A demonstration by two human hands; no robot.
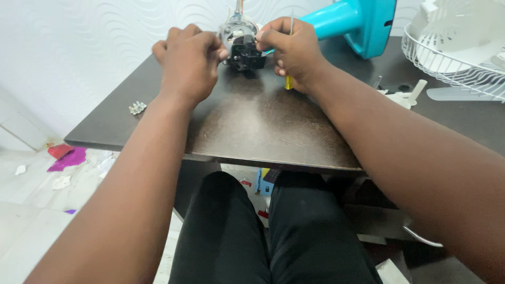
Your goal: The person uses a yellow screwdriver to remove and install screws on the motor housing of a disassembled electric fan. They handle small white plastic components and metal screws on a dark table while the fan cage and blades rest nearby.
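Note:
A small fan motor (241, 44) with a silver body and a black block at its front sits at the far edge of the dark brown table (252, 126). My left hand (189, 60) grips the motor's left side with curled fingers. My right hand (294, 50) touches the motor's right side and holds a screwdriver (289, 79) upright in its fist. The screwdriver's thin metal shaft sticks up above the knuckles and its yellow handle shows below the palm.
A turquoise fan body (357, 21) lies behind my right hand. A white wire fan guard (452, 52) and white plastic parts (405, 95) lie at the right. A small cluster of screws (137, 108) rests near the table's left edge. Scraps litter the floor (63, 158).

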